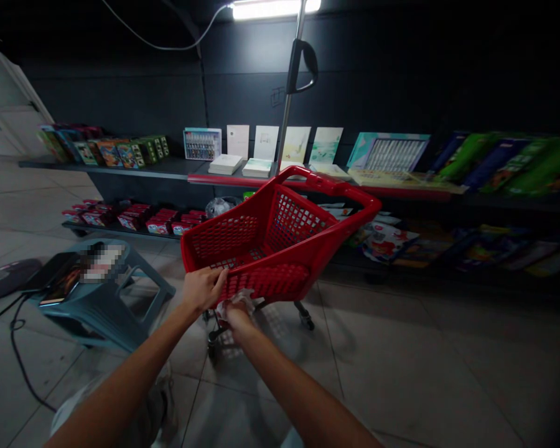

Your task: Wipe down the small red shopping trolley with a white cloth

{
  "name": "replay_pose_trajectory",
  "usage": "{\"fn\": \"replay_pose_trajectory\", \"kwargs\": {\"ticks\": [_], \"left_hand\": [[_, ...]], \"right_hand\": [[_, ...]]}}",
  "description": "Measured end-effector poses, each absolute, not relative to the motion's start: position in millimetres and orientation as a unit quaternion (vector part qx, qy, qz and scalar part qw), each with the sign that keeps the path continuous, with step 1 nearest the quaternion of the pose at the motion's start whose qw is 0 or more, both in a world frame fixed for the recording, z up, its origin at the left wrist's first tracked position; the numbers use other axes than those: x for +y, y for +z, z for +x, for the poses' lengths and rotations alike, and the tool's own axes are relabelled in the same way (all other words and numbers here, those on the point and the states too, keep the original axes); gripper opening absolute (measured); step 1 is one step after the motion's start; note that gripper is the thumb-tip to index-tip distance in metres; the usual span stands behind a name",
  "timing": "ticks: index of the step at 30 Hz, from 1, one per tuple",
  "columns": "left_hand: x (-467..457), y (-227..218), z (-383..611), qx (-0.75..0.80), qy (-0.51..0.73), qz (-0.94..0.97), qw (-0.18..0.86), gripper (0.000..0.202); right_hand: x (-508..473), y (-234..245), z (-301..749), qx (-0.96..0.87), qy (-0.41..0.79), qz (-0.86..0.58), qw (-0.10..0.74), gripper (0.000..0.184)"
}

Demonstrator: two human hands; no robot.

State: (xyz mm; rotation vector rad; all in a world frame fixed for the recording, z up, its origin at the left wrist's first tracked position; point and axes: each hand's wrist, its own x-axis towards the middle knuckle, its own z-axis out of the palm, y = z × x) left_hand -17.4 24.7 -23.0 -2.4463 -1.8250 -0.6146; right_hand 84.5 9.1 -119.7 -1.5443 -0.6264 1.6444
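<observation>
A red plastic shopping cart [280, 274] with perforated walls stands on dark casters in front of me, its handle [329, 183] toward the upper right. My left hand [203, 287] is closed over the rim at the cart's near left corner. Lower down, my right hand [236, 314] presses a crumpled whitish cloth or tissue [245, 297] against the outside of the basket wall. The fingers of the right hand are partly hidden by the cloth.
A blue-grey plastic stool [142, 298] at left carries a phone [61, 286] and other items; a black cable [16, 348] trails beside it. Behind the cart, a dark shelf [168, 167] holds books, boxes and snack bags. A metal pole [285, 118] with a black handle rises behind the cart.
</observation>
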Motion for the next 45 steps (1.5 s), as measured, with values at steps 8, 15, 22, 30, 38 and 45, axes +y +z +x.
{"fn": "replay_pose_trajectory", "kwargs": {"ticks": [8, 15, 22, 30, 38, 45], "left_hand": [[26.1, -23.6, -23.2, -0.579, -0.202, -0.789, 0.024, 0.061], [22.6, -24.8, -24.6, -0.561, -0.191, -0.805, 0.020, 0.061], [23.6, -26.8, -31.3, -0.541, -0.193, -0.818, 0.020, 0.062], [23.2, -27.1, -32.5, -0.547, -0.186, -0.816, 0.014, 0.063], [16.5, -23.9, -31.0, -0.547, -0.176, -0.818, 0.026, 0.062], [13.4, -21.9, -24.8, -0.553, -0.186, -0.811, 0.029, 0.060]], "right_hand": [[-8.3, -94.0, 85.1, -0.241, 0.715, -0.542, 0.370, 0.024], [-10.5, -80.8, 99.9, -0.211, 0.744, -0.507, 0.381, 0.020], [-4.4, -58.0, 145.2, -0.186, 0.730, -0.483, 0.446, 0.013], [8.7, -28.5, 221.2, -0.112, 0.584, -0.511, 0.621, 0.010], [31.2, -35.3, 293.9, -0.206, 0.343, -0.621, 0.674, 0.033], [3.8, -58.5, 247.1, -0.519, 0.229, -0.746, 0.348, 0.056]]}}
